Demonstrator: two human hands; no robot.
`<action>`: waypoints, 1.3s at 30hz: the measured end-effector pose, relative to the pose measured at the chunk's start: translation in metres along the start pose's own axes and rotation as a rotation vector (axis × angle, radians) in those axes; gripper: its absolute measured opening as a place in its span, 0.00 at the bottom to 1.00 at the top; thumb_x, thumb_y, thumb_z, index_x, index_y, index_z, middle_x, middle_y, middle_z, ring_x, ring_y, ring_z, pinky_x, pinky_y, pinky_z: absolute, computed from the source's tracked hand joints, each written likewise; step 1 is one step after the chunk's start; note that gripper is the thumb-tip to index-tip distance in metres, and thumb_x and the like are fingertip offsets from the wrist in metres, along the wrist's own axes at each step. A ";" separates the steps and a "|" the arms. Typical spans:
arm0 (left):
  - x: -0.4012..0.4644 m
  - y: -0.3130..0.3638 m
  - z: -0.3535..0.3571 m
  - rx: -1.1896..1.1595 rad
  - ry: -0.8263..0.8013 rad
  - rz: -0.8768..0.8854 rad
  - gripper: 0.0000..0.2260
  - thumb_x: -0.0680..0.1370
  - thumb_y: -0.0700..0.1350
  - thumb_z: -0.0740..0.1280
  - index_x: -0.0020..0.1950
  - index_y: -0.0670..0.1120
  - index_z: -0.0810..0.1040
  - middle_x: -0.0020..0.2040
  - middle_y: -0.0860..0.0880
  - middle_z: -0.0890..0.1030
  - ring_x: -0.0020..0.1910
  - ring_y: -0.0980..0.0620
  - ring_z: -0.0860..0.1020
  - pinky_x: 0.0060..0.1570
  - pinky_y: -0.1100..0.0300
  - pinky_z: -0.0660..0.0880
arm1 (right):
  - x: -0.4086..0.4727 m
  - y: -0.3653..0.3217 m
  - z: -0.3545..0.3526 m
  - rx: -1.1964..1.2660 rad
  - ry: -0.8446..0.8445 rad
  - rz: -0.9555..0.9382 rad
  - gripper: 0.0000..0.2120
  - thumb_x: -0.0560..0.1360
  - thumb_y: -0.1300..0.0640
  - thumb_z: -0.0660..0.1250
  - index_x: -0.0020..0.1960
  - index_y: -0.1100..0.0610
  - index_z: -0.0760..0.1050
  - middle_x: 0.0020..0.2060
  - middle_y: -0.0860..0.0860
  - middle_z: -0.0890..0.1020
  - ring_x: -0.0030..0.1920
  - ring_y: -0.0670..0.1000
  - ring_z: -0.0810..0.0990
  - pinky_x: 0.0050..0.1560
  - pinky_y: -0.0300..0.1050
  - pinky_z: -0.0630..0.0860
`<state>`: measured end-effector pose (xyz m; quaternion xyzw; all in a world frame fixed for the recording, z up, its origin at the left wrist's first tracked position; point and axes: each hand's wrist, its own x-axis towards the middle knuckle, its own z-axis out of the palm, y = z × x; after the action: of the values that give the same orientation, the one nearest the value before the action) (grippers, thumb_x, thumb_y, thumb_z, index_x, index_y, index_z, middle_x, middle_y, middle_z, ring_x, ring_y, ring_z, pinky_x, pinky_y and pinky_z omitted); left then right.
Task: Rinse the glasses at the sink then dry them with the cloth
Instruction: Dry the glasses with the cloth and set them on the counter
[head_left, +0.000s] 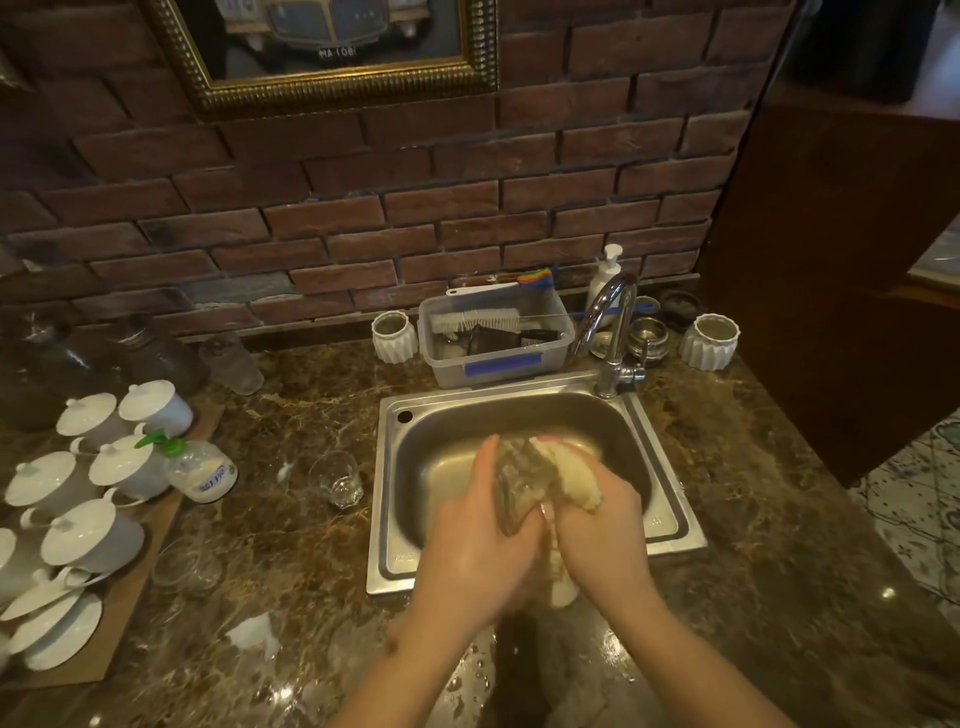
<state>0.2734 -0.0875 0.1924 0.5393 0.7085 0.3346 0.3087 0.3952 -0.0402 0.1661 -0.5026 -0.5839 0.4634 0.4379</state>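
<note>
1. Nearest, over sink (670, 525): left hand (475, 540) curled round tilted glass (519, 486), fingers along its left side.
2. Right hand (605, 525) gripping pale cloth (574, 480), pressed against same glass.
3. Second glass (336, 478) upright on counter (291, 561), left of sink; third, blurred, nearer (187, 566).

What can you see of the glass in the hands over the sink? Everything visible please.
The glass is clear, looks like a faceted tumbler, motion-blurred. It is tilted, mouth pointing away toward the far side, held above the steel sink basin. The left hand grips its side and base. The right hand presses a pale yellow cloth against its right side; more cloth hangs below the hands. Whether it is wet cannot be told. No water runs from the tap.
</note>
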 end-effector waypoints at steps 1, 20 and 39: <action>0.002 0.004 -0.005 0.155 -0.036 0.008 0.29 0.81 0.50 0.68 0.79 0.57 0.58 0.51 0.58 0.82 0.51 0.54 0.82 0.54 0.57 0.80 | -0.001 0.002 -0.002 -0.126 -0.022 -0.106 0.24 0.71 0.72 0.70 0.61 0.52 0.83 0.52 0.45 0.87 0.55 0.43 0.84 0.56 0.41 0.81; 0.005 0.009 0.005 -0.626 0.274 0.018 0.25 0.86 0.37 0.59 0.71 0.68 0.64 0.61 0.70 0.77 0.58 0.77 0.76 0.59 0.72 0.76 | -0.002 -0.036 0.027 0.330 0.067 0.076 0.19 0.77 0.71 0.68 0.54 0.46 0.80 0.45 0.39 0.87 0.50 0.43 0.86 0.45 0.33 0.81; -0.001 -0.002 0.003 -0.884 0.221 -0.168 0.28 0.67 0.47 0.79 0.65 0.47 0.76 0.53 0.49 0.88 0.51 0.52 0.87 0.45 0.62 0.82 | -0.015 -0.015 0.013 -0.309 -0.279 -0.196 0.50 0.66 0.76 0.67 0.73 0.32 0.59 0.63 0.33 0.74 0.63 0.31 0.73 0.59 0.24 0.69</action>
<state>0.2749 -0.0881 0.1894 0.2576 0.5676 0.6340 0.4577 0.3819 -0.0578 0.1779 -0.4358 -0.7489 0.3886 0.3135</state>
